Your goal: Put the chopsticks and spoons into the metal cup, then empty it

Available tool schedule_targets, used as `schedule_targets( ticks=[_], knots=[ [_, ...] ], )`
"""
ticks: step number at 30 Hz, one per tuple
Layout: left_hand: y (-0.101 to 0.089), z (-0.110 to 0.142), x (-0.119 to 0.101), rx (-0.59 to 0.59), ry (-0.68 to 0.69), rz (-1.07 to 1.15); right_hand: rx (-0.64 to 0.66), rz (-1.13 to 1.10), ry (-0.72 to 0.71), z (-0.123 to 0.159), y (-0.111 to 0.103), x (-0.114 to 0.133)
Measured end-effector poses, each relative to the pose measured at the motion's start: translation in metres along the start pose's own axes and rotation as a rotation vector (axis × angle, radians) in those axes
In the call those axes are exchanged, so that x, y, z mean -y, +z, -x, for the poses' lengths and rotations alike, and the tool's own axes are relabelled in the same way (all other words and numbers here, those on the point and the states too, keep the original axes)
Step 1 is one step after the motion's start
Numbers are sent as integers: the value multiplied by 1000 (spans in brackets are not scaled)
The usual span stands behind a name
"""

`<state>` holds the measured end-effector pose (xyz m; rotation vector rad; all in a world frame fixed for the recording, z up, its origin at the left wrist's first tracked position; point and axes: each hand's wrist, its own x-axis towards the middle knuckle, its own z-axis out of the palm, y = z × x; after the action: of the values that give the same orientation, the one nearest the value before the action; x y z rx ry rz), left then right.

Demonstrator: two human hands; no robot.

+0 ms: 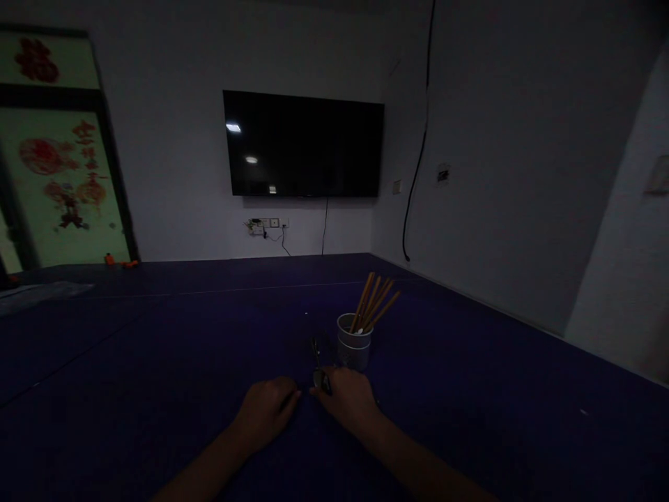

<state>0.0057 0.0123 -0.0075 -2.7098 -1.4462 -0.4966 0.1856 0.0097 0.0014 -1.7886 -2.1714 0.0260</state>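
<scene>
Reaching in from the near side of a dark purple-blue tabletop (209,341), the person's two bare forearms bring both hands close together, a narrow gap between them. The left hand (267,406) is bent, its thumb pointing towards the right; a dark bit shows at its fingertips, but the light is too dim to tell whether it grips anything. The right hand (349,396) is curled, thumb and forefinger closed around what looks like a pair of dark-framed glasses (319,378). One lens shows beside the thumb, and a thin dark piece sticks out past the hand towards the far edge.

Just beyond the right hand, on the side towards the tabletop's right edge, a grey cup (354,354) stands upright. Thin wooden sticks (372,304) lean out of it, fanned towards that same edge.

Near the far left corner lies a crumpled clear plastic sheet (44,296), and small orange items (120,262) sit at the far edge, close to a door (57,174) with red decorations.

Along the right edge, a black cable (420,153) hangs down the wall. Past the far edge, wall sockets (270,224) sit below a large dark television (306,145).
</scene>
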Motion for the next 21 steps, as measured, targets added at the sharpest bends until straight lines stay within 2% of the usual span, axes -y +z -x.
schedule_targets(
  ticks=[21],
  knots=[
    [1, -1, 2, 21, 13, -4, 18, -16, 74, -1, 0, 2]
  ],
)
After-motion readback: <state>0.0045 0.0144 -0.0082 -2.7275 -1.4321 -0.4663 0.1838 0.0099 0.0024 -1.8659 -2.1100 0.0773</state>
